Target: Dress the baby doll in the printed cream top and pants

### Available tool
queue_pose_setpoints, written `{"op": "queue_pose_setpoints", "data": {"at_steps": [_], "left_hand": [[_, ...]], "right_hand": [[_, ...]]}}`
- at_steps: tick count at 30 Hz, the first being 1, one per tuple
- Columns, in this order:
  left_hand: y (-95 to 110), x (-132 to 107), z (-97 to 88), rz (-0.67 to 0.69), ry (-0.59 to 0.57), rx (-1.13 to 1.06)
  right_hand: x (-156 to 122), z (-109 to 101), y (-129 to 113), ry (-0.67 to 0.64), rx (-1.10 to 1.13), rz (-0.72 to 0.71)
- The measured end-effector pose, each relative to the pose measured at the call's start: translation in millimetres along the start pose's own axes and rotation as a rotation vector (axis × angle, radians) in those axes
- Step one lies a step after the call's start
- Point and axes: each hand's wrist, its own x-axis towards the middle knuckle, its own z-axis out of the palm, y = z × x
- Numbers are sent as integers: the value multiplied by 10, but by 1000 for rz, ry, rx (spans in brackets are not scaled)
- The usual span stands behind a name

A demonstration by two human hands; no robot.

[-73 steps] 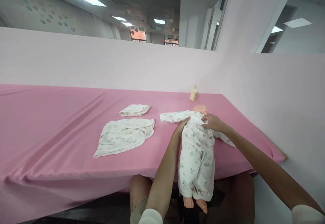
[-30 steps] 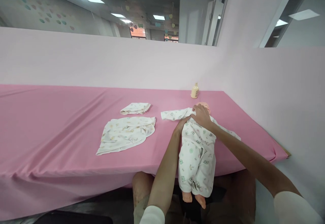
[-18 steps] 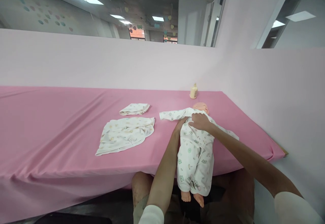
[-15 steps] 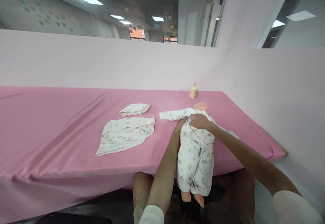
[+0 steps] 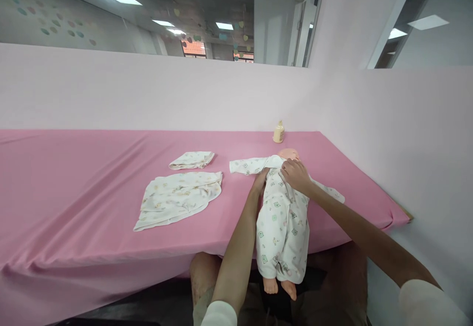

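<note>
A baby doll (image 5: 283, 227) in a white printed suit lies on its back at the near edge of the pink-covered table (image 5: 84, 178), legs hanging over the edge, head (image 5: 288, 154) pointing away. My left hand (image 5: 260, 180) lies against the doll's left side under its outstretched sleeve (image 5: 246, 165), with most of its fingers hidden by the doll's body. My right hand (image 5: 294, 175) rests on the doll's chest just below the neck, fingers curled onto the suit's fabric.
A flat white printed garment (image 5: 177, 199) and a small folded cloth (image 5: 191, 160) lie left of the doll. A small cream bottle (image 5: 278, 132) stands by the pale pink partition wall (image 5: 185, 94). The table's right end (image 5: 399, 212) is close to a side wall.
My right hand slid from the doll's right shoulder across to its upper chest by the neck. The left hand stayed at the doll's side. The view shifted slightly.
</note>
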Motion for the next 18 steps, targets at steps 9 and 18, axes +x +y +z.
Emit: {"op": "queue_pose_setpoints", "data": {"at_steps": [9, 18], "left_hand": [[72, -49, 41, 32, 82, 61], [46, -134, 57, -115, 14, 108]], "right_hand": [[-869, 249, 494, -2, 493, 228], [-953, 606, 723, -73, 1000, 312]]}}
